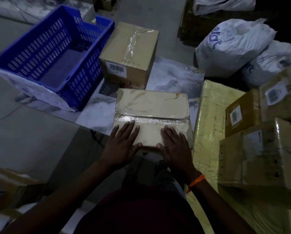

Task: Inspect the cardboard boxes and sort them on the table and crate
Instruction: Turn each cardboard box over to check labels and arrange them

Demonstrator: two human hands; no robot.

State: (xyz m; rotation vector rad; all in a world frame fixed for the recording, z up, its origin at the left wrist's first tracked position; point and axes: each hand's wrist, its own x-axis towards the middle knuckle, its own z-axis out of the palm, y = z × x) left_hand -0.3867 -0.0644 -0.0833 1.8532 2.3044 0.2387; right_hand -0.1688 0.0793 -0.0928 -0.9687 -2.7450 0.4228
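A flat, worn cardboard box (152,105) with clear tape across its top lies at the near edge of the marble-patterned table (175,78). My left hand (122,144) and my right hand (174,147) rest flat on the near half of its top, fingers spread, thumbs at its near edge. Behind it stands a taller taped cardboard box (130,53) with a barcode label. A blue slatted plastic crate (94,65) sits at the table's left, nothing visible inside it.
A large yellowish wrapped carton (210,129) stands to the right with three labelled cardboard boxes (263,154) on it. White sacks (232,46) lie behind on the floor. Another opened box (7,183) sits at lower left.
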